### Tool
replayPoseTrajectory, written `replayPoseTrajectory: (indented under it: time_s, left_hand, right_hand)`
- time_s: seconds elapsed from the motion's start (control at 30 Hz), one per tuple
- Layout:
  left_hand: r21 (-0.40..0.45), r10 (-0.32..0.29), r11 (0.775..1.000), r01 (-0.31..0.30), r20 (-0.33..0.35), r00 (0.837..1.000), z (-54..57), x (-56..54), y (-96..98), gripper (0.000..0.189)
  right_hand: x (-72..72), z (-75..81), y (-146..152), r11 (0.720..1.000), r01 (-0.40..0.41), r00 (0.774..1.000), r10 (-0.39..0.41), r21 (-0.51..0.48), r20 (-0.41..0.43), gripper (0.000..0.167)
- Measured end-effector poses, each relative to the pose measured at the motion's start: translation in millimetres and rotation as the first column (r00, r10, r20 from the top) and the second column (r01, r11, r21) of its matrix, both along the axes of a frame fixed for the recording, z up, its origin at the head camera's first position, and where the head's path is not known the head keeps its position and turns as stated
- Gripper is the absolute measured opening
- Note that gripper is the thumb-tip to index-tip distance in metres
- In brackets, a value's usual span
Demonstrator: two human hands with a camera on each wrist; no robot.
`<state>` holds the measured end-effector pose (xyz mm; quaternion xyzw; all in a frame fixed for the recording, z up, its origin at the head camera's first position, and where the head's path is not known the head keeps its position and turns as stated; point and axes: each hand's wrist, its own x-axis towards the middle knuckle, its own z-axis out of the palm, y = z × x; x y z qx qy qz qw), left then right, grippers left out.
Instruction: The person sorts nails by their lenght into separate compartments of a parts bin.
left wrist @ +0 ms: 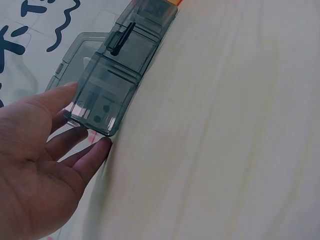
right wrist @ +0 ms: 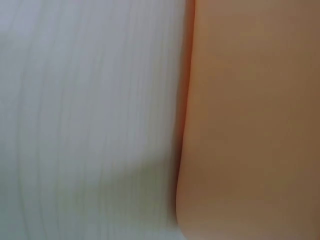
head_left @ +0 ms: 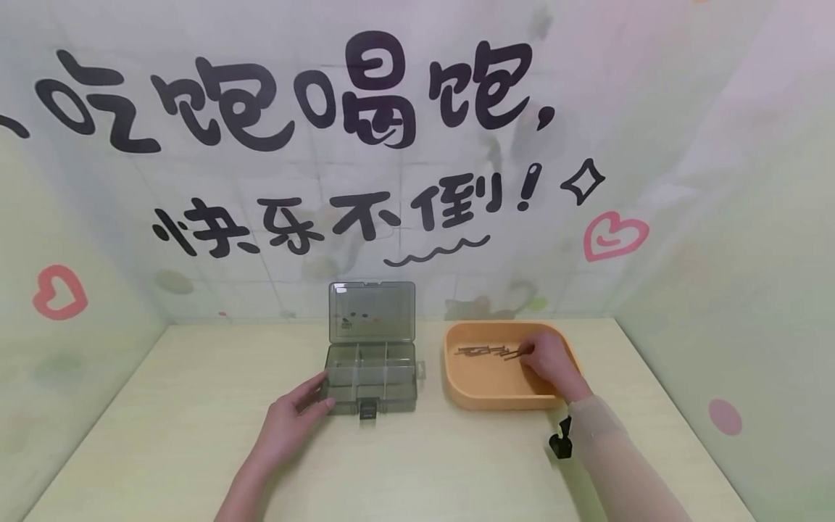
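Note:
A smoky-grey plastic compartment box [head_left: 370,377] stands on the table with its see-through lid [head_left: 372,312] raised at the back. My left hand [head_left: 291,423] holds the box at its left end, thumb by the front corner and fingers along the side. In the left wrist view, the fingertips [left wrist: 102,145] touch the box's end. To the right, my right hand [head_left: 548,359] reaches into an orange tray [head_left: 485,400] and pinches a thin metal screw [head_left: 512,355]. Several similar screws [head_left: 479,351] lie in the tray beside the fingertips. The right wrist view shows only tray wall [right wrist: 250,125] and table.
A black latch [head_left: 368,411] sticks out at the box's front. A small black device [head_left: 561,441] hangs at the right wrist, near the tray's front edge. Behind the pale wooden table [head_left: 417,471] rises a printed backdrop [head_left: 417,174], with side walls left and right.

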<state>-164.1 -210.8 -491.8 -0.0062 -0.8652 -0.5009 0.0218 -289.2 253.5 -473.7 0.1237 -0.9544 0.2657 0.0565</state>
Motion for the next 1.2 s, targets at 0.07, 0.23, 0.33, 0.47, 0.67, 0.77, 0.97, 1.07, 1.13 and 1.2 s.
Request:
replayPoseTrajectory:
  time_s: [0.07,0.23,0.33,0.47,0.67,0.77,0.97,1.07,1.13,1.2]
  left_hand:
    - [-0.003,0.001,1.000,-0.001,0.002,1.000,1.0,0.8,0.7,0.061]
    - [-0.016,0.007,1.000,-0.007,0.003,1.000,4.2,1.0,2.1,0.061]
    - [-0.022,0.009,1.000,-0.009,0.002,1.000,4.7,-0.6,1.8,0.062]
    - [-0.031,0.012,0.999,-0.012,0.008,1.000,2.8,-2.5,0.8,0.062]
    - [-0.026,0.018,1.000,-0.017,0.013,1.000,1.6,-2.7,1.4,0.061]
    - [-0.021,0.014,1.000,-0.014,0.010,1.000,2.6,-1.4,1.7,0.061]
    - [-0.026,0.017,1.000,-0.017,0.015,1.000,2.9,-0.8,1.5,0.061]
    - [-0.027,0.016,1.000,-0.016,0.015,1.000,1.5,-1.2,0.9,0.060]
    - [-0.027,0.014,1.000,-0.014,0.012,1.000,0.5,-1.9,0.6,0.060]
    - [-0.028,0.014,1.000,-0.014,0.009,1.000,-0.3,-2.2,0.3,0.060]
  right_hand:
    - [0.0,0.7,-0.3,1.000,-0.009,1.000,0.009,0.013,-0.002,0.012]
    - [-0.6,4.3,-1.4,0.998,-0.044,0.999,0.045,0.052,-0.012,0.014]
    - [-1.4,7.1,-1.9,0.996,-0.047,0.999,0.047,0.072,0.002,0.016]
    - [-2.5,8.1,-2.3,0.995,-0.039,0.998,0.035,0.086,0.051,0.015]
    - [-1.5,7.0,-1.7,0.995,-0.043,0.997,0.036,0.093,0.071,0.012]
    - [-0.8,7.8,-2.0,0.995,-0.031,0.996,0.022,0.098,0.091,0.015]
    - [-1.0,11.0,-5.2,0.990,-0.047,0.988,0.026,0.136,0.154,0.022]
    - [-0.3,11.1,-6.7,0.984,-0.061,0.987,0.034,0.165,0.160,0.024]
    - [0.7,10.1,-7.1,0.981,-0.073,0.988,0.047,0.180,0.146,0.024]
    - [2.8,9.5,-7.1,0.980,-0.082,0.989,0.058,0.181,0.134,0.023]
